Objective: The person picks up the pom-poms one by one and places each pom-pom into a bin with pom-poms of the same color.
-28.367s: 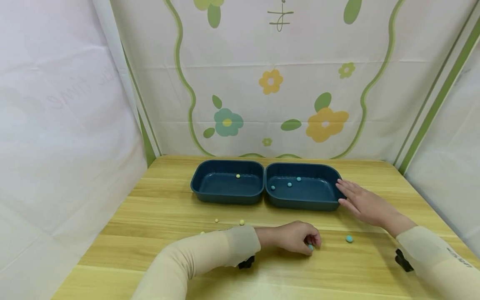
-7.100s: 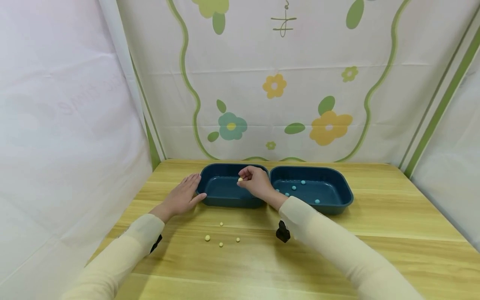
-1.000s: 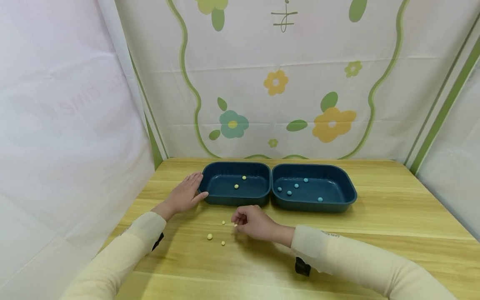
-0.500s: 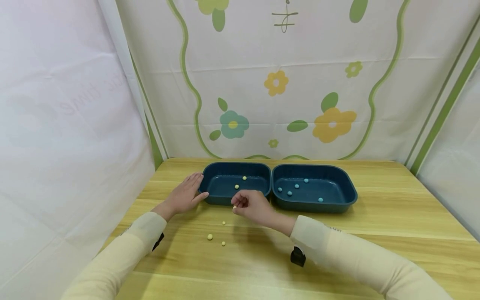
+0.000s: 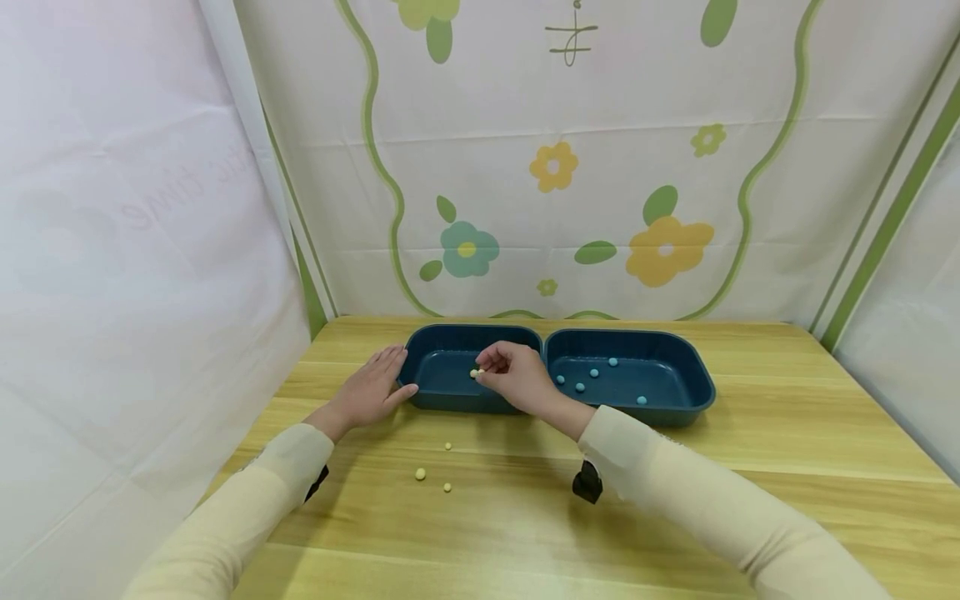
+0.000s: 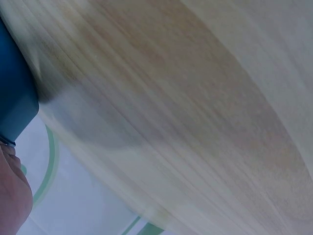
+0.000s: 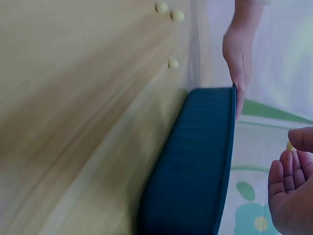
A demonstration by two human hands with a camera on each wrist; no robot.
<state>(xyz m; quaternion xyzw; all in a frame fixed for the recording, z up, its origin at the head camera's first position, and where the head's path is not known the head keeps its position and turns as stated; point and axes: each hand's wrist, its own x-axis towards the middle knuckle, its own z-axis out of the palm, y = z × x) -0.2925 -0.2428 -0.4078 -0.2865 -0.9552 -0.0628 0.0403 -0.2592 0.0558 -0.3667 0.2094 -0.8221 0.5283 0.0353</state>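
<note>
Yellow bead (image 7: 290, 147) partly behind right fingers (image 7: 287, 172)

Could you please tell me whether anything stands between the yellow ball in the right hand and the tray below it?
Nothing visible does: the right hand holds the yellow ball over the open tray. A second ball, inside, looks close beside it in the head view.

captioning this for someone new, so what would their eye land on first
Probably the right hand, pinching a small yellow ball over the left dark blue tray, whose outer end the left hand touches. Next, the blue balls in the matching right tray beside it. Behind them, large orange flowers stand out on the white cloth.
</note>
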